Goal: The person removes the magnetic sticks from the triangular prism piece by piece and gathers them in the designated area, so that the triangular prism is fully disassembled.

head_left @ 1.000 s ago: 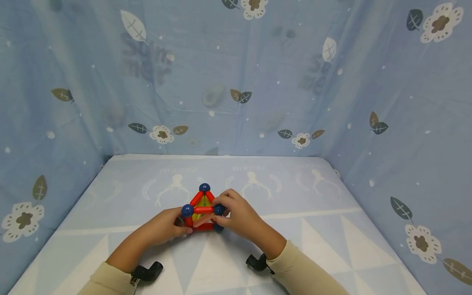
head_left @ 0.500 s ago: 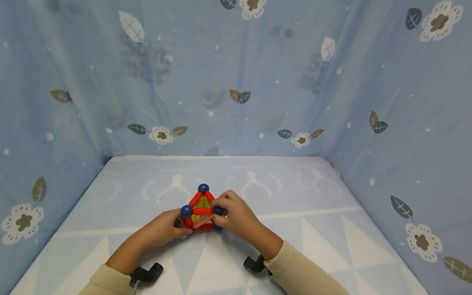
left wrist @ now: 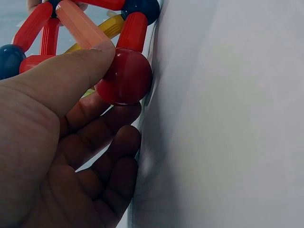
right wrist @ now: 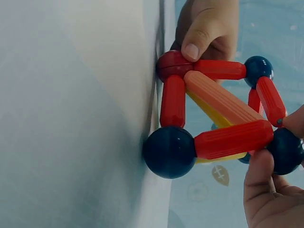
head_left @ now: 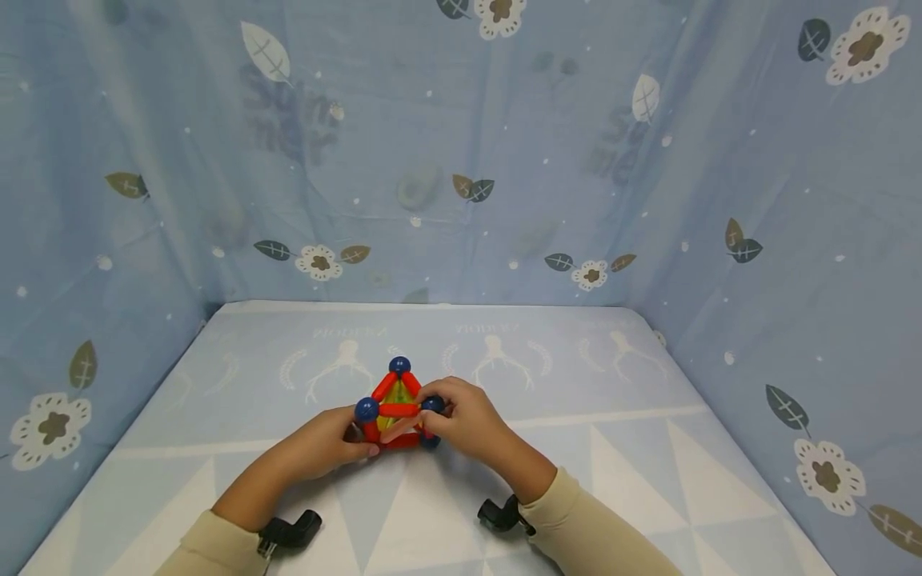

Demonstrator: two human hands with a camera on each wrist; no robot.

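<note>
A frame of red rods [head_left: 398, 410] and dark blue balls [head_left: 366, 410] stands on the table between both hands. My left hand [head_left: 324, 442] holds its near left bottom corner; in the left wrist view the thumb presses a red ball [left wrist: 124, 78] with fingers curled behind it. My right hand [head_left: 470, 418] pinches the upper right blue ball [right wrist: 286, 151] between thumb and fingers. A salmon-coloured rod [right wrist: 223, 97] slants from the red ball up towards that pinched ball. Yellow rods [right wrist: 209, 109] show inside the frame. The rear of the structure is partly hidden.
The table [head_left: 612, 480] has a cloth with pale triangles and antlers. Blue floral curtains [head_left: 461, 120] hang at the back and both sides. A black wrist mount [head_left: 290, 530] sits on the left sleeve, another black mount [head_left: 502, 514] on the right.
The right thumb and fingers have shifted slightly on the upper right blue ball, which shows more now. The left hand keeps its hold, and the frame stays nearly in place.
</note>
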